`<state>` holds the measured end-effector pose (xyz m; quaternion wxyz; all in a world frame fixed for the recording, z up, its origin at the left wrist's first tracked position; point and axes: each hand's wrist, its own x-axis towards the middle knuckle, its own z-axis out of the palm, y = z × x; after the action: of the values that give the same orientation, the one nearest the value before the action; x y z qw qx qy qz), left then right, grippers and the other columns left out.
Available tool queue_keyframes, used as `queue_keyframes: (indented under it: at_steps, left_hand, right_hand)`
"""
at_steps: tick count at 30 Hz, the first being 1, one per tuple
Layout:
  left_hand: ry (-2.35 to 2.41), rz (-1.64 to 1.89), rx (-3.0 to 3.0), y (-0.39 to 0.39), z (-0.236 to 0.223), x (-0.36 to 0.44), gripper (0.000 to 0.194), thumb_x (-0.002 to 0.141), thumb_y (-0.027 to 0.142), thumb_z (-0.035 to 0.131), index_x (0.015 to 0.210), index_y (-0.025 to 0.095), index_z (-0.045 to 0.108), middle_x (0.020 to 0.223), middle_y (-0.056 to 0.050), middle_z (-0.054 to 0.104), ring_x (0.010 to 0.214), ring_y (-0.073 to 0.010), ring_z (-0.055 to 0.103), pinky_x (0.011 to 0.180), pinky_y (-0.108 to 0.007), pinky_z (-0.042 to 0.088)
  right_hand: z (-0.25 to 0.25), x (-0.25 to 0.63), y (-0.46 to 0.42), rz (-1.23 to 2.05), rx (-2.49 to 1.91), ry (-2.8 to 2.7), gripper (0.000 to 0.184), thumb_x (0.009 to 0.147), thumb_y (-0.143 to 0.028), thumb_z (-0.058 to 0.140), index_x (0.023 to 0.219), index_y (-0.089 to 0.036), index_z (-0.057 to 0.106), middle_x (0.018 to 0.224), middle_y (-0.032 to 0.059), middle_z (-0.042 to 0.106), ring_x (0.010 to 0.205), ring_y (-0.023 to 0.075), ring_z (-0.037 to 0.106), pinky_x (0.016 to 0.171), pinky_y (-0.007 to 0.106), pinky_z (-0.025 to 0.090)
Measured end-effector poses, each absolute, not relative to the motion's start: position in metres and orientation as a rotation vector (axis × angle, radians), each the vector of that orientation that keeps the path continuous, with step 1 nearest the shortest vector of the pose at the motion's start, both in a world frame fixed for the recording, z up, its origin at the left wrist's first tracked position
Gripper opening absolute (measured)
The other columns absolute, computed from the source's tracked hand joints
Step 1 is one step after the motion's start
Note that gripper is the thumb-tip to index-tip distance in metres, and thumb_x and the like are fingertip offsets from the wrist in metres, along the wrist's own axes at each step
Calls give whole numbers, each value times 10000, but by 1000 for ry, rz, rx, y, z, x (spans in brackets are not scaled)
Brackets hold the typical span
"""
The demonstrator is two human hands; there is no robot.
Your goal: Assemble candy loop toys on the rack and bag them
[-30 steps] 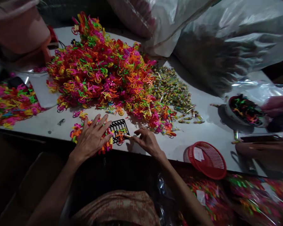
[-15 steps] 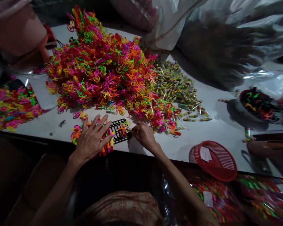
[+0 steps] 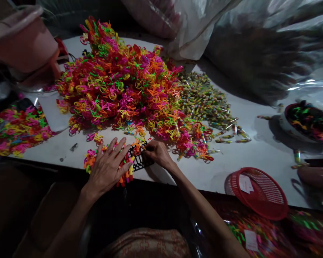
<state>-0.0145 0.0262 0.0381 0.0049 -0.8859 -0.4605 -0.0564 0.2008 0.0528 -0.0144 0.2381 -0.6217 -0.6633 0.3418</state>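
My left hand (image 3: 107, 166) lies flat, fingers spread, over a row of bright plastic pieces (image 3: 127, 175) set in the left part of a black slotted rack (image 3: 144, 163). It covers much of that end. At the rack's right part, my right hand (image 3: 158, 153) has its fingertips pinched together beside an orange plastic piece (image 3: 136, 147). What the pinch holds is too small and dark to make out. Right behind both hands rises a large heap of colourful plastic pieces (image 3: 118, 82), with a pile of small printed tubes (image 3: 204, 98) to its right.
A red mesh basket (image 3: 261, 193) leans over the table's front edge at right. Behind it stands a bowl of dark and coloured pieces (image 3: 309, 120). A pink bucket (image 3: 24, 39) is at far left; large clear plastic bags (image 3: 258, 46) fill the back right.
My right hand has moved left along the rack, to the orange piece. My left hand stays spread over the filled row. The whole view has shifted slightly; the other person's hand at far right is gone from the bowl.
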Motion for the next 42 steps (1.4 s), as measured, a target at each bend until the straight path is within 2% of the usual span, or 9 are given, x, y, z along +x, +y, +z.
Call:
queue_keyframes:
  at_steps: [8, 14, 20, 24, 28, 31, 34, 38, 42]
  left_hand:
    - [-1414, -227, -2777, 27, 36, -15, 518, 944, 435, 378, 1405, 205, 432, 1481, -112, 418, 1390, -316, 346, 1108, -577, 250]
    - [-1423, -218, -2790, 27, 38, -15, 526, 944, 440, 373, 1409, 199, 425, 1480, -120, 416, 1391, -318, 344, 1098, -580, 260]
    - [-1437, -227, -2799, 27, 38, -14, 539, 940, 425, 392, 1439, 220, 377, 1484, -105, 416, 1396, -308, 338, 1115, -570, 243]
    - [-1431, -179, -2801, 28, 36, -13, 591, 944, 439, 370, 1481, 211, 278, 1519, -102, 356, 1418, -299, 294, 1134, -571, 204]
    - [-1405, -131, -2822, 28, 35, -16, 558, 953, 431, 333, 1478, 248, 285, 1522, -83, 354, 1428, -310, 265, 1123, -625, 174]
    - [-1371, -207, -2831, 29, 32, -20, 539, 953, 428, 310, 1463, 254, 329, 1488, -100, 411, 1408, -329, 305, 1106, -657, 178]
    - [-1314, -308, -2851, 31, 25, -24, 534, 950, 425, 295, 1440, 231, 382, 1482, -122, 415, 1401, -350, 312, 1099, -672, 172]
    - [-1311, -367, -2875, 33, 19, -26, 518, 943, 418, 317, 1421, 244, 413, 1475, -117, 431, 1402, -358, 307, 1096, -678, 172]
    - [-1317, -348, -2859, 32, 20, -24, 511, 947, 413, 303, 1419, 247, 412, 1479, -117, 425, 1393, -365, 321, 1084, -690, 173]
  right_hand:
    - [-16, 189, 60, 862, -1583, -1945, 109, 720, -117, 540, 696, -149, 642, 703, 35, 624, 642, 131, 530, 586, 226, 341]
    - [-34, 165, 72, 1211, -1245, -1616, 57, 709, -203, 527, 675, -171, 559, 673, -12, 574, 654, 126, 532, 616, 212, 407]
    - [-31, 163, 78, 1068, -1291, -1882, 156, 732, -182, 543, 589, -178, 480, 634, -26, 529, 621, 110, 457, 591, 209, 352]
    - [-19, 155, 80, 879, -1482, -2182, 82, 773, -132, 538, 727, -160, 599, 774, 28, 609, 673, 134, 509, 595, 231, 331]
    - [-8, 140, 77, 831, -1569, -2307, 193, 818, -92, 488, 875, -145, 664, 899, 76, 640, 738, 159, 567, 609, 248, 358]
    - [-4, 155, 62, 828, -1506, -2212, 177, 805, -130, 565, 937, -140, 682, 892, 73, 643, 764, 161, 585, 643, 243, 405]
    - [0, 207, 35, 640, -1576, -1888, 243, 823, -179, 574, 1041, -145, 675, 881, 68, 656, 755, 154, 593, 669, 243, 437]
    - [15, 299, -1, 322, -1951, -1531, 186, 835, -202, 524, 816, -176, 707, 749, 51, 663, 667, 155, 577, 615, 250, 407]
    - [12, 327, -12, 420, -2317, -1531, 283, 801, -337, 608, 569, -179, 639, 563, 32, 606, 566, 149, 540, 515, 242, 290]
